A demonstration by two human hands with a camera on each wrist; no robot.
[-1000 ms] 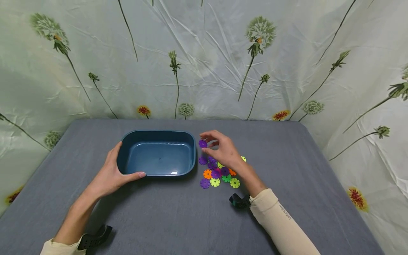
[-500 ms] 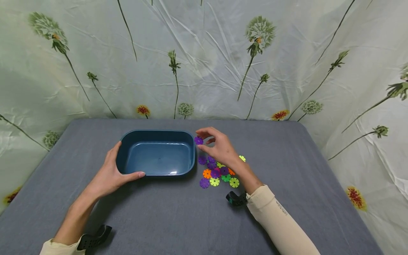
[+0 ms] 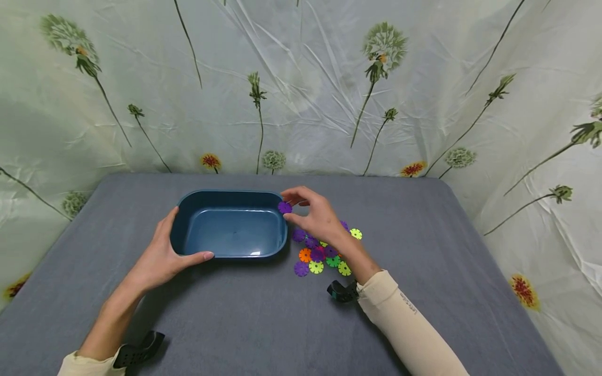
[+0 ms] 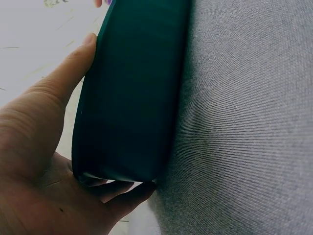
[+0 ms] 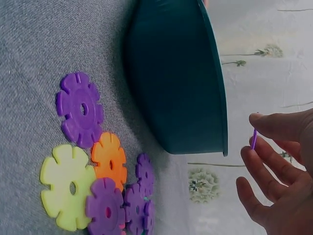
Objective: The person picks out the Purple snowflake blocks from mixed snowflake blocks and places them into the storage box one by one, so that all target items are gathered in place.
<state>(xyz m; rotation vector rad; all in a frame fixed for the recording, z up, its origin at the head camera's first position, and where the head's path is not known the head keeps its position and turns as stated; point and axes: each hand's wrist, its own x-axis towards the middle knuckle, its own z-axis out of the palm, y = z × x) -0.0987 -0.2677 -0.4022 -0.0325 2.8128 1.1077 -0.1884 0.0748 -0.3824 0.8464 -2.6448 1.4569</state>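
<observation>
A blue plastic basin (image 3: 235,232) sits on the table, with nothing inside. My left hand (image 3: 162,258) grips its left end, the thumb along the near rim and the fingers round the end wall; the left wrist view shows fingertips near the basin's base. My right hand (image 3: 315,211) pinches a purple notched disc (image 3: 285,207) between thumb and fingers, at the basin's right rim. Seen from the right wrist, that disc is edge-on, above the rim and apart from it. Below the hand lies a pile of notched discs (image 3: 317,254) in purple, yellow-green, orange, green and pink.
Grey cloth covers the table (image 3: 244,324). A pale curtain (image 3: 310,94) printed with dandelions hangs behind the table and along its sides. Each wrist wears a black strap (image 3: 138,351).
My right hand has carried the purple disc left, from beside the basin to its right rim. The left hand and the basin have stayed in place.
</observation>
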